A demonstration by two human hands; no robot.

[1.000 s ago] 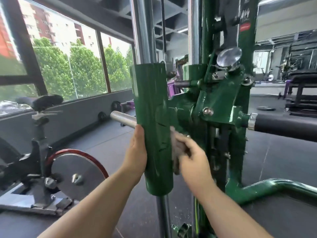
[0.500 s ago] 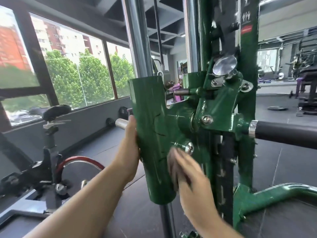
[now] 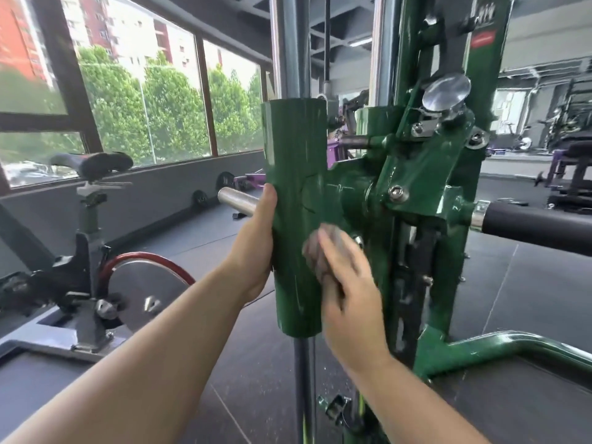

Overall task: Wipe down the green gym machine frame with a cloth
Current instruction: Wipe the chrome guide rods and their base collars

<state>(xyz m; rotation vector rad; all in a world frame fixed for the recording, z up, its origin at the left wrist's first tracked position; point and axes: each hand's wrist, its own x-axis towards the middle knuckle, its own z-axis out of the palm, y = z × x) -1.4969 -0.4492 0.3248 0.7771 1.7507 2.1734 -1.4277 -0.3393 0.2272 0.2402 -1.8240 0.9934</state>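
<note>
Cloth (image 3: 315,251) bunched small under the right hand (image 3: 349,302), pressed flat against the front of the green sleeve (image 3: 294,219), low down and beside the round joint. Looks soft, thin and light, easy to squash into any shape, best held in a wad under the fingers so no loose end flaps about. Blurred here, so cannot tell if the fingers curl round it or just push on it. Left hand (image 3: 253,248) wrapped round the far side of the same sleeve, thumb up along its edge, fingers hidden behind, likely holding it steady. Sleeve itself a fat painted tube, hard, smooth and shiny, probably slippery when damp, with small chips and scratches in the paint. Slides on a shiny steel pole (image 3: 290,46) that runs up through its top and comes out dark below. Joined on the right to a chunky green bracket (image 3: 416,174) with bolts, sharp corners and a flat silver knob (image 3: 447,91) on top; lots of nooks there, likely fiddly for a cloth and able to snag it. Black padded bar (image 3: 538,224) poking out to the right, ridged metal stub (image 3: 237,200) to the left. Heavy, stiff frame, surely too big to move, so only the cloth needs to travel. Exercise bike (image 3: 93,235) off to the left by the windows (image 3: 144,100).
</note>
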